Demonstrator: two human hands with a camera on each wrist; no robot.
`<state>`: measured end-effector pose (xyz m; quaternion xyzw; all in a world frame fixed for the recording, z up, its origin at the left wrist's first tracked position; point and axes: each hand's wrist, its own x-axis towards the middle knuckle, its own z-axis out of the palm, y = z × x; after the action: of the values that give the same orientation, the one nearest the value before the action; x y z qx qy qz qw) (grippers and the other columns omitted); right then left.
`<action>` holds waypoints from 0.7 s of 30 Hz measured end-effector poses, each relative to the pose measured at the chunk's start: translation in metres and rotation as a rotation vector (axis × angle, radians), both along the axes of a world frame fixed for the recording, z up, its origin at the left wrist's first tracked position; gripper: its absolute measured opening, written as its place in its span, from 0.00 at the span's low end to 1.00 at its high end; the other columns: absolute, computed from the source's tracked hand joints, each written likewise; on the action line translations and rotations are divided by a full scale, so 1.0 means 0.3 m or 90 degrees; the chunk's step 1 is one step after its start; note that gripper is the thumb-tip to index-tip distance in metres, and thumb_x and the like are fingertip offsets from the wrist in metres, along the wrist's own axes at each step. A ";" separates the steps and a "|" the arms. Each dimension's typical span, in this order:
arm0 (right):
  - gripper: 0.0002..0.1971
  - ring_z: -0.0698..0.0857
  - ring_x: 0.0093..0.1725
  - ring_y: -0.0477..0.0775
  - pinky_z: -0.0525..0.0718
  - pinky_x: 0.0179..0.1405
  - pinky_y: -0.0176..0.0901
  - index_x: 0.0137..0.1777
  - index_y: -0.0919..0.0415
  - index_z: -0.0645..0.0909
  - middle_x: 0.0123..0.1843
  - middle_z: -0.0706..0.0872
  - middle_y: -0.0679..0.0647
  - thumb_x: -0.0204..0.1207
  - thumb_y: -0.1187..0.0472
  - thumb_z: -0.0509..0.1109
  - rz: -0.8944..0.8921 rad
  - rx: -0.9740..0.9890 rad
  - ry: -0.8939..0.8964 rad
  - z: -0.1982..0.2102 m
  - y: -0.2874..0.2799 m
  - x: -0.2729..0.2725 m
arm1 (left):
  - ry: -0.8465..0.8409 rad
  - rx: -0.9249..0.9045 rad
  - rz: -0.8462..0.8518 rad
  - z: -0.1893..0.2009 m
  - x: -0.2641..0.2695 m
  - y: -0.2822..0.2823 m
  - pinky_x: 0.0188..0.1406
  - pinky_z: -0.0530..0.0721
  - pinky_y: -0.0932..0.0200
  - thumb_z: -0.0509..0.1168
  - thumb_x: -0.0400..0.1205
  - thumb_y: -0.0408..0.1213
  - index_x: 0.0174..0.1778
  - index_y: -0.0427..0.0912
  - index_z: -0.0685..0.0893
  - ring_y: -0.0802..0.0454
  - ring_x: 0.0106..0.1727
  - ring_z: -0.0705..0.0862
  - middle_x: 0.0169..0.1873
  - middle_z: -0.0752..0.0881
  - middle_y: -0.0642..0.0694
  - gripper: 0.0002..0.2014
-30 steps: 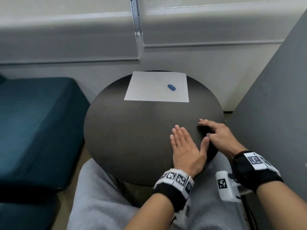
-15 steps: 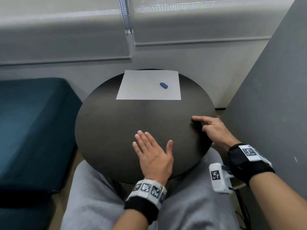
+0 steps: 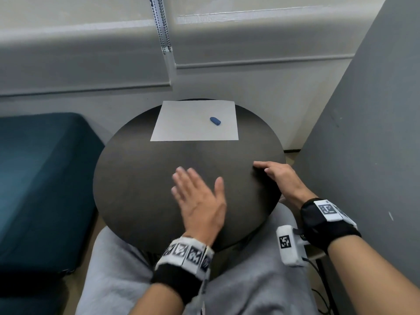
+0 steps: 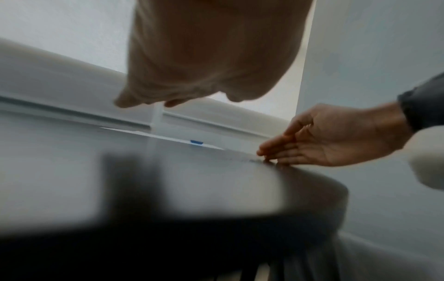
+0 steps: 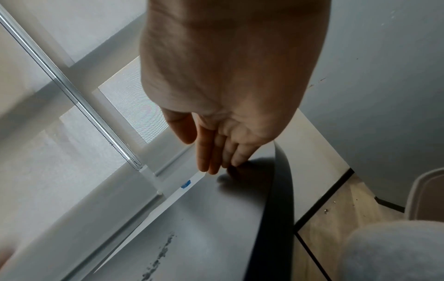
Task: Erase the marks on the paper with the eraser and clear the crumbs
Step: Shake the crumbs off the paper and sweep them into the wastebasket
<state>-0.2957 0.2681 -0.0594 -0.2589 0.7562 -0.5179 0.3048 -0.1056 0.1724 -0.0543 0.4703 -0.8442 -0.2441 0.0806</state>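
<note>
A white sheet of paper [image 3: 195, 120] lies at the far side of the round dark table [image 3: 141, 178], with a small blue eraser [image 3: 215, 121] on its right half. My left hand [image 3: 195, 196] is flat and blurred over the table's near middle, fingers straight, holding nothing. At the table's right edge my right hand [image 3: 272, 172] rests with straight fingers touching the top. A line of dark crumbs [image 5: 159, 254] lies on the table in the right wrist view. The eraser [image 5: 185, 184] and paper [image 5: 177, 192] also show there, and the eraser [image 4: 196, 142] in the left wrist view.
A teal sofa [image 3: 41, 178] stands to the left of the table. A grey wall panel [image 3: 363, 133] rises close on the right. White window blinds with a bead chain [image 3: 162, 26] are behind the table. Grey-trousered legs [image 3: 238, 280] are under the near edge.
My left hand has swept left from beside the right hand, then back toward the table's middle, staying flat. The right hand has stayed at the table's right edge.
</note>
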 end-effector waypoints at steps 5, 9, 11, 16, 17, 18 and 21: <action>0.23 0.82 0.67 0.45 0.71 0.77 0.50 0.57 0.56 0.88 0.62 0.88 0.49 0.69 0.52 0.58 -0.017 -0.043 -0.053 -0.005 -0.003 0.009 | -0.104 0.016 -0.030 -0.119 0.016 0.098 0.78 0.49 0.26 0.45 0.83 0.62 0.76 0.19 0.68 0.24 0.79 0.67 0.76 0.68 0.19 0.45; 0.22 0.83 0.64 0.44 0.71 0.76 0.47 0.53 0.52 0.89 0.60 0.89 0.48 0.74 0.41 0.60 -0.030 -0.043 -0.086 -0.017 -0.008 0.007 | -0.098 0.078 -0.107 -0.063 -0.172 0.166 0.79 0.26 0.40 0.17 0.77 0.67 0.83 0.25 0.48 0.31 0.86 0.45 0.84 0.48 0.26 0.52; 0.23 0.83 0.64 0.46 0.72 0.71 0.41 0.59 0.58 0.86 0.63 0.87 0.53 0.82 0.44 0.56 -0.026 -0.039 -0.098 -0.003 -0.008 -0.004 | 0.006 0.168 -0.164 -0.038 -0.263 0.181 0.76 0.20 0.52 0.21 0.78 0.67 0.85 0.32 0.37 0.43 0.86 0.33 0.85 0.36 0.34 0.47; 0.29 0.82 0.66 0.53 0.72 0.74 0.48 0.66 0.62 0.79 0.64 0.85 0.58 0.85 0.41 0.48 -0.051 -0.067 -0.170 0.060 0.031 -0.033 | 0.219 0.343 -0.235 0.078 -0.289 0.134 0.80 0.31 0.63 0.41 0.91 0.55 0.86 0.39 0.38 0.58 0.84 0.32 0.86 0.34 0.46 0.34; 0.30 0.82 0.66 0.53 0.72 0.74 0.48 0.67 0.63 0.79 0.63 0.86 0.59 0.85 0.41 0.47 -0.074 -0.077 -0.159 0.066 0.052 -0.042 | 0.227 0.304 -0.240 0.084 -0.267 0.101 0.80 0.32 0.64 0.42 0.91 0.55 0.86 0.39 0.39 0.58 0.85 0.33 0.86 0.35 0.48 0.34; 0.30 0.83 0.65 0.53 0.73 0.73 0.48 0.66 0.63 0.79 0.62 0.86 0.59 0.85 0.42 0.46 -0.102 -0.084 -0.132 0.069 0.081 -0.049 | 0.216 0.251 -0.246 0.084 -0.244 0.057 0.80 0.32 0.64 0.42 0.91 0.54 0.87 0.39 0.40 0.58 0.85 0.34 0.86 0.36 0.48 0.34; 0.32 0.87 0.55 0.51 0.80 0.66 0.47 0.64 0.67 0.80 0.57 0.87 0.62 0.84 0.39 0.48 -0.186 -0.140 -0.077 0.052 0.210 -0.061 | 0.033 0.124 -0.304 0.071 -0.189 -0.097 0.81 0.32 0.59 0.42 0.90 0.54 0.87 0.36 0.44 0.51 0.86 0.34 0.86 0.36 0.43 0.34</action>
<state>-0.3139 0.3312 -0.0437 -0.1461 0.7050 -0.6508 0.2410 -0.1622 0.1432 -0.0329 0.2566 -0.9015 -0.3486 -0.0036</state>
